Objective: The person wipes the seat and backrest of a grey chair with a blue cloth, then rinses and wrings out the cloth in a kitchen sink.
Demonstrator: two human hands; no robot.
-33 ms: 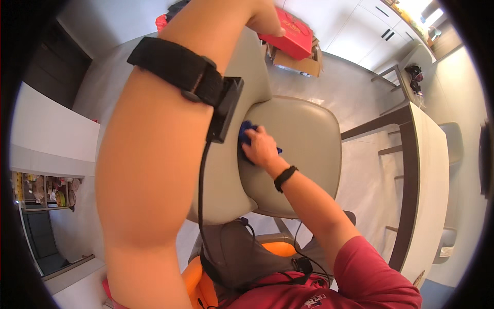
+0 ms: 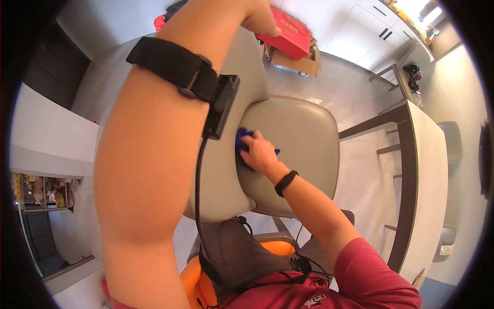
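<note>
A grey padded chair (image 2: 303, 149) stands in front of me, its backrest (image 2: 218, 190) on the left. My right hand (image 2: 261, 153) presses a crumpled dark blue cloth (image 2: 246, 135) onto the seat where it meets the backrest. The fingers are bent over the cloth, and part of it sticks out beside the hand. My left arm reaches far forward across the view, over the backrest. At the far end my left hand (image 2: 261, 18) is by the top of the backrest, partly cut off by the picture edge; its grip is hidden.
A table (image 2: 429, 180) stands to the right, with chairs (image 2: 451, 144) beyond it. A red box (image 2: 290, 36) sits on an open cardboard box (image 2: 296, 64) on the floor ahead. White cabinets (image 2: 355, 36) line the far side. A black cable (image 2: 198, 180) hangs from my left forearm's strap.
My right hand and the blue cloth have slid slightly toward me along the seam between seat and backrest. My left arm keeps nearly the same place.
</note>
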